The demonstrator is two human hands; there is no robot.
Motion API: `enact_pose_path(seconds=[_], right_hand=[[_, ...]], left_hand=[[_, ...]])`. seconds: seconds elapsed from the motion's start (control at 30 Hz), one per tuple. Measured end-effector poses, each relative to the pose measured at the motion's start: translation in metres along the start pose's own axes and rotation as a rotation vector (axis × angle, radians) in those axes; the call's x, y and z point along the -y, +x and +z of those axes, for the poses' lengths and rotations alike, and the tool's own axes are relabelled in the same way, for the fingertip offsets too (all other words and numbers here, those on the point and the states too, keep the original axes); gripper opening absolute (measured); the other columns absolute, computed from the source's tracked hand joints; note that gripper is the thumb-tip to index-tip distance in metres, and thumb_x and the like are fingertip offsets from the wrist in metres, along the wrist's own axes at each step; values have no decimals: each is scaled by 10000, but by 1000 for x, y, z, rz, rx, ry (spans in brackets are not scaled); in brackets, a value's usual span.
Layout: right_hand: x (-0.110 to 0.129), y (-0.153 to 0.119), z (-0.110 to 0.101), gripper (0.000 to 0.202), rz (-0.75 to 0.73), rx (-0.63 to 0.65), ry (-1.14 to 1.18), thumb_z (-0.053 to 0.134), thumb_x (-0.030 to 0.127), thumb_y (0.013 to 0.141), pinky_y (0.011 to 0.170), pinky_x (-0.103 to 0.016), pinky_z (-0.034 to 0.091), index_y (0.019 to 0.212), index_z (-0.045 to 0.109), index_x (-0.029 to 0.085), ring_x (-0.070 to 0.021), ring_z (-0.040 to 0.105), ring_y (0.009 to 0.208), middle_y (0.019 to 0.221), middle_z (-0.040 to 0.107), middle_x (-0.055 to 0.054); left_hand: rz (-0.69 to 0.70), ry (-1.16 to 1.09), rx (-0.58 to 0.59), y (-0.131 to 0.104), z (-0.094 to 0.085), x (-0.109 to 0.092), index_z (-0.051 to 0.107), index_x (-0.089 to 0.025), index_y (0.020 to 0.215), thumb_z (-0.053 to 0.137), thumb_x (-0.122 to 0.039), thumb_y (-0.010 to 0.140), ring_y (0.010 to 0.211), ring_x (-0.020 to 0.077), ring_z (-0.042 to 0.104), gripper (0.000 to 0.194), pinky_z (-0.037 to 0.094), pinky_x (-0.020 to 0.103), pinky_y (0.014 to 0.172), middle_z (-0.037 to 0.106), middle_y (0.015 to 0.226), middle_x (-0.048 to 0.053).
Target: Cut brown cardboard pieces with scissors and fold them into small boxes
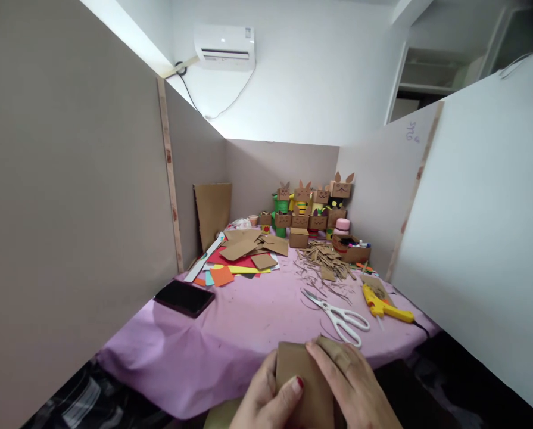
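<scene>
A brown cardboard piece, folded at its edges, is held upright between my two hands at the table's front edge. My left hand grips its left side, with the thumb flat on the front face. My right hand wraps over its right side and top edge, fingers together. White-handled scissors lie just beyond my right hand, blades pointing away to the left. A yellow glue gun rests farther right. The lower part of the cardboard is cut off by the frame.
A black phone lies at the left edge of the pink cloth. Behind are cardboard sheets, coloured paper, cardboard scraps, an open box and several cardboard animal figures. Partition walls stand on both sides.
</scene>
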State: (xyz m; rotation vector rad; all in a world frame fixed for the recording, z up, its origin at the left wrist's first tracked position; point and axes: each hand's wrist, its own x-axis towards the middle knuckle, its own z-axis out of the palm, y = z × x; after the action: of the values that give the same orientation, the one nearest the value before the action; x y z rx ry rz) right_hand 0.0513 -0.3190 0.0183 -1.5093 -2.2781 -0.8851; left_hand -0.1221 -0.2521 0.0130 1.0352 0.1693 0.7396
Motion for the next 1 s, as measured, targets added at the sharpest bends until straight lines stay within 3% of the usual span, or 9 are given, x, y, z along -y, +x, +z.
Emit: enact_pose_path(seconds=[0.2, 0.33, 0.5, 0.6, 0.7, 0.8, 0.93, 1.0], right_hand=[[-2, -7, 6, 815, 1, 6, 38, 436, 178, 830, 780, -433, 585, 1445, -96, 121, -302, 632, 1051, 1222, 629, -130], [-2, -14, 8, 820, 49, -4, 164, 488, 276, 845, 835, -441, 560, 1454, -54, 182, -312, 590, 1108, 1256, 600, -151], [-2, -21, 11, 784, 161, -32, 342, 510, 389, 852, 885, -469, 526, 1455, 19, 286, -325, 545, 1158, 1304, 557, -126], [-5, -22, 11, 914, 174, 7, 375, 632, 418, 772, 889, -454, 529, 1455, 36, 297, -337, 536, 1165, 1324, 537, -127], [-5, -18, 10, 1056, 140, 35, 376, 729, 389, 689, 883, -431, 537, 1455, 10, 284, -339, 543, 1157, 1308, 546, -139], [0, -14, 10, 1062, 167, 14, 388, 737, 314, 681, 896, -440, 525, 1452, 8, 289, -337, 537, 1163, 1301, 540, -140], [10, -10, 8, 1052, 313, -77, 485, 739, 321, 670, 942, -471, 477, 1453, 40, 258, -369, 411, 1262, 1427, 365, -159], [11, -6, 7, 918, 454, -167, 580, 670, 330, 744, 951, -452, 465, 1449, 89, 236, -348, 390, 1278, 1456, 308, -155]], left_hand=[[-48, -83, -34, 1, 3, 1, 601, -161, 1096, 715, -335, 691, 1011, 295, 605, 456, 389, 433, 939, 671, 1059, 128], [-118, -111, -65, -2, 11, -10, 602, -172, 1117, 731, -366, 656, 1049, 319, 586, 517, 406, 440, 927, 675, 1068, 132], [-252, -241, -23, -8, 18, -22, 603, -170, 1131, 511, -527, 783, 1063, 311, 589, 507, 421, 439, 913, 686, 1067, 132], [-293, -255, -15, -8, 17, -22, 596, -177, 1138, 469, -580, 783, 1057, 307, 596, 552, 430, 439, 899, 682, 1078, 134], [-210, -166, -5, -6, 12, -15, 582, -184, 1150, 612, -482, 741, 1079, 305, 581, 507, 410, 432, 925, 658, 1125, 129], [-70, -54, 21, -5, 7, -7, 577, -194, 1152, 713, -347, 690, 1110, 306, 554, 504, 378, 430, 965, 639, 1155, 118], [4, 1, -46, -7, 8, -10, 531, -222, 1197, 637, -346, 762, 1137, 294, 528, 465, 371, 443, 977, 609, 1208, 109], [40, 93, -95, -5, 9, -19, 501, -229, 1223, 594, -330, 798, 1158, 277, 506, 447, 359, 433, 992, 584, 1251, 100]])
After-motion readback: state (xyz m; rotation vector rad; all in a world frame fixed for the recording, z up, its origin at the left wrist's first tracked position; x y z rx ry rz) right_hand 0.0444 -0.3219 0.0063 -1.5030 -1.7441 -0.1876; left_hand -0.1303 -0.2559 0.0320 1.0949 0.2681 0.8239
